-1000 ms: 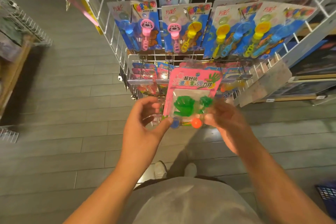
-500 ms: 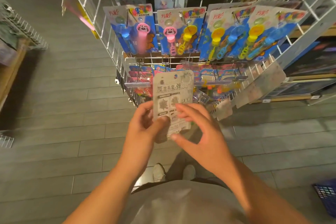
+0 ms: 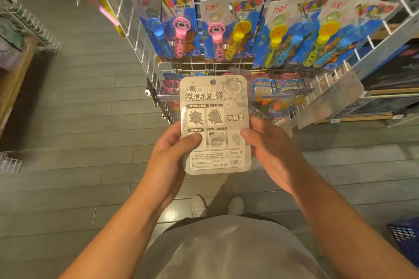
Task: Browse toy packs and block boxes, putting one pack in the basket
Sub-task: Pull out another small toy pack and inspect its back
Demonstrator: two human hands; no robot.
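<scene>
The person holds one toy pack (image 3: 215, 124) upright in front of the chest, its grey printed back turned toward the camera and its long axis running up and down. The left hand (image 3: 172, 154) grips the pack's lower left edge, thumb laid across the card face. The right hand (image 3: 269, 149) grips the lower right edge the same way, thumb on the face and fingers behind the card. The pack sits between the two hands, its top reaching up in front of the lower tier of the wire display rack (image 3: 145, 36).

The coming move likely turns on where the basket lies. A dark blue crate-like basket (image 3: 405, 242) shows at the lower right edge of the view, on the floor, well apart from the pack and only partly in frame. It lies on the right hand's side, so that hand is the nearer one to carry the pack over and down.

Bubble wand packs (image 3: 229, 29) hang on the rack's upper tier, above and beyond the held card. Open grey plank floor (image 3: 79, 120) lies to the left and around the person's shoes (image 3: 199, 206). The rack's overhanging shelf tags (image 3: 328, 102) stand just beside the pack's upper right, so a sweep rightward looks safer once the pack is lowered first.
</scene>
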